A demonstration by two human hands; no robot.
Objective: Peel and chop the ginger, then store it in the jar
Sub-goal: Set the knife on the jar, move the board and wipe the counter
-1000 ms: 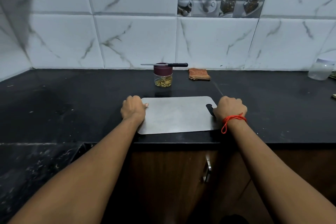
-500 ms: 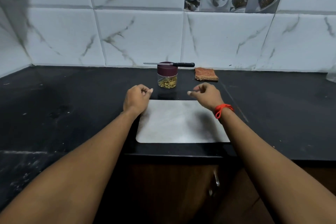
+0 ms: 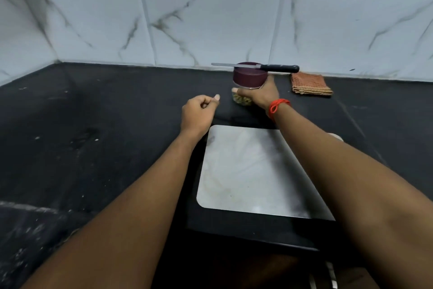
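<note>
On a black kitchen counter (image 3: 93, 138), the person's right hand (image 3: 261, 94) grips the glass body of a small jar (image 3: 249, 76) from the 3 o'clock side, thumb and fingers wrapped narrowly round it just beneath the maroon lid. Yellowish chopped ginger (image 3: 242, 100) shows through the glass below the thumb. A knife (image 3: 277, 68) lies flat across the lid, black handle pointing to 3 o'clock and blade to 9 o'clock, overhanging both sides. A red thread (image 3: 277, 106) circles the right wrist.

The left hand (image 3: 198, 113) hovers at the jar's 8 o'clock, near it but apart, fingers curled in with one fingertip poking forward, holding nothing.

A pale steel cutting board (image 3: 246, 171) lies flat at the jar's 6 o'clock, nearer the counter's front edge, the right forearm crossing over its right side. A folded orange cloth (image 3: 310, 83) rests at the jar's 3 o'clock, close to the white marble-patterned wall tiles (image 3: 210, 19) at 12 o'clock.
</note>
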